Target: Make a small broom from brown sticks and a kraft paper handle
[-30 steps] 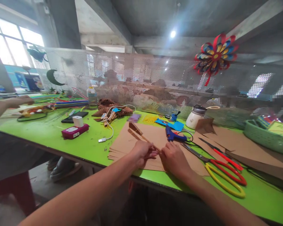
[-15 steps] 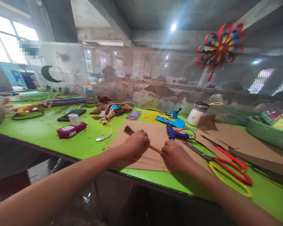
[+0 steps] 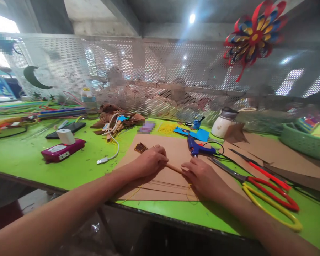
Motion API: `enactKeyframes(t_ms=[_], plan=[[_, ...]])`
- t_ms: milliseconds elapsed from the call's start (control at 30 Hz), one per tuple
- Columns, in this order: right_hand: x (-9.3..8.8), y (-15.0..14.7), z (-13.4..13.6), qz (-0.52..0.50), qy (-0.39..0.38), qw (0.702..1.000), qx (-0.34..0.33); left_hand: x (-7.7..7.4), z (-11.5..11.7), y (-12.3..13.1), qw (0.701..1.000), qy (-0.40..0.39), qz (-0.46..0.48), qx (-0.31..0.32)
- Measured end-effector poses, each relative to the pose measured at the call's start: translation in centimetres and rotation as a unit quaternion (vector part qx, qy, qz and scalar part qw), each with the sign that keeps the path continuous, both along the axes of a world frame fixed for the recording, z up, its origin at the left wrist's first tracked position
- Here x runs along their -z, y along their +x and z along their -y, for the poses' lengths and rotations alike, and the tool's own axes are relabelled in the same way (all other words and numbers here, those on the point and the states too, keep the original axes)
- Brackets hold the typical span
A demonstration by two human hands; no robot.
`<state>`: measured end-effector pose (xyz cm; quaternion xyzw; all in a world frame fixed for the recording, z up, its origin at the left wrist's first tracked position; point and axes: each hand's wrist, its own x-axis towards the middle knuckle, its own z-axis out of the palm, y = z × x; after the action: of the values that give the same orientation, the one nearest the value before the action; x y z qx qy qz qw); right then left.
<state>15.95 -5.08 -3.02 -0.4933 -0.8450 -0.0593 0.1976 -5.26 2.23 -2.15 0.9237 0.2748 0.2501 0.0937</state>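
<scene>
A thin brown stick [image 3: 174, 168], perhaps rolled paper, runs between my two hands above brown paper sheets. My left hand [image 3: 150, 160] has its fingers wrapped round the stick's left part. Past that hand's far side pokes a dark brown bristly bundle [image 3: 140, 147] tied with yellow thread; my fingers hide whether it joins the stick. At the other end, my right hand [image 3: 202, 174] pinches the stick. A brown paper sheet [image 3: 154, 193] lies beneath both hands, with thin strips and loose yellow thread [image 3: 190, 188] near its front edge.
A blue glue gun [image 3: 198, 146] and large scissors [image 3: 240, 176] with red and yellow handles lie right of my hands. Further right are a second red-handled tool [image 3: 269, 176] and a green basket [image 3: 301, 144]. A magenta power strip [image 3: 64, 151] and white cable [image 3: 116, 147] lie left.
My view has shifted, so the table things at left sit further left. Another person's hand at the left edge is out of view. Both my hands keep hold of the stick.
</scene>
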Motion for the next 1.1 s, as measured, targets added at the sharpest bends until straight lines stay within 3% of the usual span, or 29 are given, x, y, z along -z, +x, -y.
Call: enactKeyframes(t_ms=[400, 833, 1100], plan=[[-0.1, 0.6, -0.6, -0.061, -0.035, 0.998, -0.006, 0.4, -2.6, -0.3, 0.998, 0.042, -0.040, 0.025], [-0.1, 0.2, 0.0, 0.033, 0.027, 0.999, -0.016, 0.0, -2.6, -0.7, 0.998, 0.016, -0.045, 0.040], [0.1, 0.1, 0.0, 0.031, 0.045, 0.998, -0.029, -1.1, -1.3, -0.6, 0.996, 0.020, -0.072, 0.039]])
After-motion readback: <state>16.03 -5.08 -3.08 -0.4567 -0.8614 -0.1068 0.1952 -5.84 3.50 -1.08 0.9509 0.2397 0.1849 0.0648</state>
